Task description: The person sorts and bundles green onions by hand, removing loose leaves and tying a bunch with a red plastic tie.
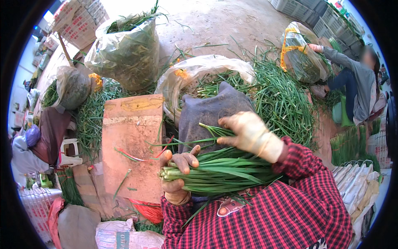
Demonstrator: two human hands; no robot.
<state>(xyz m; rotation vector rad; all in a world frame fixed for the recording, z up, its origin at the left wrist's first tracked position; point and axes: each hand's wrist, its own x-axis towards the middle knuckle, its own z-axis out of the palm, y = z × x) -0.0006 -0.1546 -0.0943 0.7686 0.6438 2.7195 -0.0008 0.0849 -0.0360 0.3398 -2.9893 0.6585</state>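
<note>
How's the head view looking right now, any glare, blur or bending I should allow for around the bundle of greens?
Head view: daylight is even on the bundle of green stalks, which looks sharp in the left hand; the right hand is pale and slightly washed out; the concrete ground at top is overexposed; the fisheye rim is black, and the crates curve near it.

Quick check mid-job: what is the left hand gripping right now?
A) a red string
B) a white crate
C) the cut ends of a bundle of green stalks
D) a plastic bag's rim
C: the left hand is wrapped around the pale cut ends of the bundle of green stalks, while the right hand pinches a few loose stalks above it.
</note>
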